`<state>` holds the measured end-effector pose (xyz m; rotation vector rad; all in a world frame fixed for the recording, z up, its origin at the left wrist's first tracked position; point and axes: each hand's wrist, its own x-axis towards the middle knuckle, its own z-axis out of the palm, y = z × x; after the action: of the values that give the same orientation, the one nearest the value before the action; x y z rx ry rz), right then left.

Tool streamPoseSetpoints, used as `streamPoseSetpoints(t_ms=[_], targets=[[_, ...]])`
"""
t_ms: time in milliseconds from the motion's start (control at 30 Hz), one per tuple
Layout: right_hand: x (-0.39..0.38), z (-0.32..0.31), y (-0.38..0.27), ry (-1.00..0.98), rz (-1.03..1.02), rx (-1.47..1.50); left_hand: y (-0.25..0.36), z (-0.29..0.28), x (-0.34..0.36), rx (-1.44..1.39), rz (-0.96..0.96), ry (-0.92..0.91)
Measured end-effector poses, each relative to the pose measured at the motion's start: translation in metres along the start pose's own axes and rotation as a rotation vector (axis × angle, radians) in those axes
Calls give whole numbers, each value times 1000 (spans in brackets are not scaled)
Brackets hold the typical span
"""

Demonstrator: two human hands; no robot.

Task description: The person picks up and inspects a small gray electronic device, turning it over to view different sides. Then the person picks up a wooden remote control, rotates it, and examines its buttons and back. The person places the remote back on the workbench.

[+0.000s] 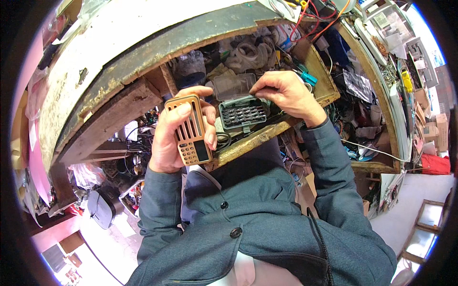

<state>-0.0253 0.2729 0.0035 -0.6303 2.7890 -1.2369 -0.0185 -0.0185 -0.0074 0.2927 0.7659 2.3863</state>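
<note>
My left hand point(169, 131) is closed around a gold portable radio point(194, 131), which has long speaker slots, round keys and a small dark screen. To the right of it, an open screwdriver bit case point(243, 114) with rows of dark bits rests in the wooden drawer point(257, 143); its clear lid point(234, 86) is tipped back. The fingertips of my right hand point(284, 93) are pinched together at the case's far right edge. Whatever they hold, if anything, is too small to make out.
Behind the case, the drawer is crowded with plastic bags, tape rolls point(247, 51) and a teal-handled tool point(307, 77). The worn bench edge point(157, 50) curves above. Red and orange wires point(329, 21) hang at the top right. A second cluttered drawer point(367, 167) stands to the right.
</note>
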Motion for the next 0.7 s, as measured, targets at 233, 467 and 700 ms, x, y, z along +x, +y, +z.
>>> streamPoseSetpoints(t_ms=[233, 467, 700], targets=[[3, 8, 0, -65, -100, -192, 1, -1, 2, 75, 6, 36], [7, 5, -11, 13, -39, -326, 3, 9, 5, 332, 43, 136], [9, -5, 21, -155, 406, -131, 9, 21, 4, 567, -74, 140]])
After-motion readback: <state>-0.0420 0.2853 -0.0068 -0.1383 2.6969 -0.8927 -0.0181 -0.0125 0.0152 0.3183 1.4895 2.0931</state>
